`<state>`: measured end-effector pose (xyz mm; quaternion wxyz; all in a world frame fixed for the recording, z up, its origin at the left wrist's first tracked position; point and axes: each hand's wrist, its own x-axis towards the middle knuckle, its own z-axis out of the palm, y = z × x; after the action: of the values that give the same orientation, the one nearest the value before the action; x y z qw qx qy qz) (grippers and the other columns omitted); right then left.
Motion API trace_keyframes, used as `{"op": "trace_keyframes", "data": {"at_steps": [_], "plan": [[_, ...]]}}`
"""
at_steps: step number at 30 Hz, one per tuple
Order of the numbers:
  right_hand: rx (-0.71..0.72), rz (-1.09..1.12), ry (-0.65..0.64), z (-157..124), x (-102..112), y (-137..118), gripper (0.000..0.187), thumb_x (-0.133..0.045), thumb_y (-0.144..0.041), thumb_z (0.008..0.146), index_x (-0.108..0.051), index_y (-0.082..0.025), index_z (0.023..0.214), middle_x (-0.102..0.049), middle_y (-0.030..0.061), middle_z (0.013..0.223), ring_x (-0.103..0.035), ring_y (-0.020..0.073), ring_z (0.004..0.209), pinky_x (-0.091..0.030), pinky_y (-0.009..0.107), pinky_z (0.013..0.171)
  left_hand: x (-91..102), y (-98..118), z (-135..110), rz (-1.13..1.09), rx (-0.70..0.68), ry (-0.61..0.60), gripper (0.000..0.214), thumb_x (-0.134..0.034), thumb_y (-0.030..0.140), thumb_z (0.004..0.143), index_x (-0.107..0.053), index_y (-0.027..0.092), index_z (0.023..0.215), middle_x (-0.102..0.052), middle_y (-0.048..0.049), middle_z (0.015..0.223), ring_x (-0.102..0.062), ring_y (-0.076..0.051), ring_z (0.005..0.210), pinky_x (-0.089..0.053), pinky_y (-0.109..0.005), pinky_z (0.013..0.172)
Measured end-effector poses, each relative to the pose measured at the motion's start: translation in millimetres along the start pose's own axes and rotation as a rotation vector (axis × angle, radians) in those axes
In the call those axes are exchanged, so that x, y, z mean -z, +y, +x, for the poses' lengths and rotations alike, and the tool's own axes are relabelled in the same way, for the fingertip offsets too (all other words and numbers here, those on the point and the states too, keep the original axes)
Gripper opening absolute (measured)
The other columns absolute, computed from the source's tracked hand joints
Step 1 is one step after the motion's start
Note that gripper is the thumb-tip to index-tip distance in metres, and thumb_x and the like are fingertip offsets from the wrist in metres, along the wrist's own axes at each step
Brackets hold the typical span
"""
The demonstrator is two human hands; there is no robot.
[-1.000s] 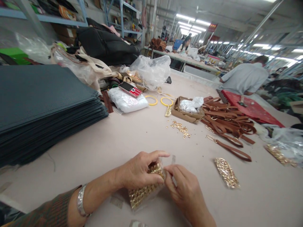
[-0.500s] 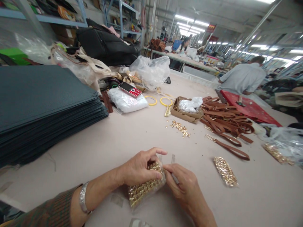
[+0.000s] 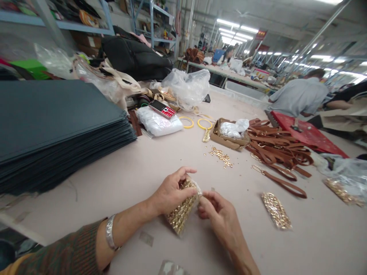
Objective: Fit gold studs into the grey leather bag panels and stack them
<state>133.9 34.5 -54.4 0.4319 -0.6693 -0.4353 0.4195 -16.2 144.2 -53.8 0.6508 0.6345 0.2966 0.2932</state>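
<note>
Near the table's (image 3: 172,152) front edge, both hands meet over a small clear bag of gold chain links (image 3: 183,210). The left hand (image 3: 170,194) is curled around the bag's upper half, thumb on top and fingers beneath, grasping it. The right hand (image 3: 219,215) pinches at the bag's top corner with thumb and forefinger; whether it has the plastic lip or only touches it is hard to tell. The bag tilts, its lower end resting on the table just beside the left wrist.

Working at the mouth of such a packet probably goes best with the left grip kept low and firm, so the loose links settle away from the opening, and with the right fingertips taking only the thin film, not the metal.

Right of that bag lies a second sealed packet of gold links (image 3: 275,210), flat and untouched. Beyond it, farther up the table, an open cardboard tray (image 3: 226,138) holds crumpled white plastic, with loose gold fittings (image 3: 220,156) scattered just in front of it and brown leather straps (image 3: 278,147) heaped beside it. At the far right, a clear plastic bag (image 3: 345,181) contains more gold hardware.
</note>
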Motion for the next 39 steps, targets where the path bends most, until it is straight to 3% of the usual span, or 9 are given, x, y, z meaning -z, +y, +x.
{"op": "trace_keyframes", "data": {"at_steps": [4, 7, 10, 16, 22, 29, 31, 35, 39], "plan": [[-0.067, -0.021, -0.026, 2.3, -17.6, -7.2, 0.015, -0.069, -0.030, 0.076, -0.065, -0.016, 0.080, -0.067, 0.0010, 0.071, -0.059, 0.0146, 0.064, -0.047, 0.023, 0.059, 1.2, -1.9, 2.5, -0.009, -0.037, 0.185, 0.042, -0.064, 0.024, 0.079, -0.051, 0.020, 0.120, -0.057, 0.0030, 0.082, -0.053, -0.013, 0.074, -0.042, -0.026, 0.071], [-0.034, -0.069, 0.015, 4.6, -24.8, -8.6, 0.023, -0.067, -0.034, 0.077, -0.061, -0.016, 0.064, -0.062, -0.0004, 0.059, -0.054, 0.0129, 0.058, -0.043, 0.023, 0.057, 3.0, -1.7, 2.5, -0.037, -0.044, 0.220, 0.048, -0.066, 0.026, 0.079, -0.048, 0.021, 0.124, -0.057, 0.0024, 0.085, -0.054, -0.014, 0.077, -0.043, -0.027, 0.075], [-0.026, -0.010, 0.021, 6.5, -22.7, -3.8, 0.028, -0.068, -0.039, 0.076, -0.060, -0.016, 0.062, -0.061, -0.0002, 0.057, -0.053, 0.0130, 0.056, -0.042, 0.024, 0.056, 4.1, -2.3, 3.6, -0.088, 0.000, 0.164, 0.057, -0.067, 0.031, 0.077, -0.043, 0.018, 0.127, -0.058, 0.0017, 0.084, -0.055, -0.014, 0.076, -0.044, -0.028, 0.074], [-0.059, 0.122, 0.021, 8.9, -5.5, 5.3, 0.033, -0.076, -0.043, 0.068, -0.060, -0.015, 0.063, -0.059, -0.0005, 0.056, -0.052, 0.0127, 0.053, -0.042, 0.025, 0.053, 1.9, -8.2, 4.6, -0.086, 0.067, -0.035, 0.040, -0.074, 0.031, 0.064, -0.055, 0.015, 0.095, -0.058, 0.0030, 0.078, -0.052, -0.014, 0.071, -0.043, -0.025, 0.063], [-0.133, 0.179, -0.010, 12.5, 6.8, 3.3, 0.036, -0.082, -0.040, 0.059, -0.057, -0.015, 0.061, -0.056, -0.0025, 0.051, -0.050, 0.0111, 0.049, -0.041, 0.024, 0.050, -2.8, -8.9, 0.2, 0.091, 0.023, 0.044, 0.037, -0.071, 0.022, 0.065, -0.050, 0.019, 0.095, -0.053, 0.0058, 0.077, -0.047, -0.014, 0.072, -0.039, -0.024, 0.064], [0.019, -0.018, 0.123, 12.9, -5.2, 4.5, 0.022, -0.071, -0.034, 0.067, -0.065, -0.014, 0.073, -0.059, -0.0014, 0.059, -0.052, 0.0122, 0.054, -0.043, 0.023, 0.051, -3.5, -0.1, -6.0, 0.197, -0.017, 0.053, 0.040, -0.063, 0.022, 0.070, -0.046, 0.020, 0.106, -0.056, 0.0033, 0.084, -0.052, -0.017, 0.077, -0.039, -0.027, 0.070], [0.020, -0.016, 0.064, 12.6, -8.1, 0.2, 0.020, -0.067, -0.030, 0.068, -0.067, -0.013, 0.077, -0.058, -0.0021, 0.057, -0.050, 0.0115, 0.052, -0.041, 0.022, 0.049, -4.1, 5.2, -9.2, 0.200, -0.045, 0.030, 0.038, -0.060, 0.023, 0.072, -0.046, 0.020, 0.107, -0.056, 0.0035, 0.081, -0.053, -0.017, 0.076, -0.039, -0.027, 0.069], [-0.053, 0.038, -0.085, 14.9, -5.7, -7.3, 0.017, -0.062, -0.028, 0.065, -0.062, -0.014, 0.057, -0.051, -0.0032, 0.050, -0.045, 0.0088, 0.046, -0.039, 0.020, 0.047, -3.1, 11.6, -10.3, 0.179, -0.069, -0.053, 0.035, -0.056, 0.024, 0.075, -0.046, 0.021, 0.108, -0.055, 0.0045, 0.078, -0.054, -0.017, 0.074, -0.041, -0.026, 0.069], [-0.065, 0.101, -0.116, 16.3, -3.8, -10.4, 0.017, -0.066, -0.030, 0.062, -0.065, -0.014, 0.058, -0.050, -0.0041, 0.049, -0.039, 0.0065, 0.043, -0.033, 0.018, 0.043, -1.0, 10.7, -5.8, 0.165, -0.025, -0.088, 0.036, -0.054, 0.028, 0.075, -0.044, 0.020, 0.109, -0.056, 0.0044, 0.080, -0.055, -0.018, 0.076, -0.042, -0.025, 0.069]]}}
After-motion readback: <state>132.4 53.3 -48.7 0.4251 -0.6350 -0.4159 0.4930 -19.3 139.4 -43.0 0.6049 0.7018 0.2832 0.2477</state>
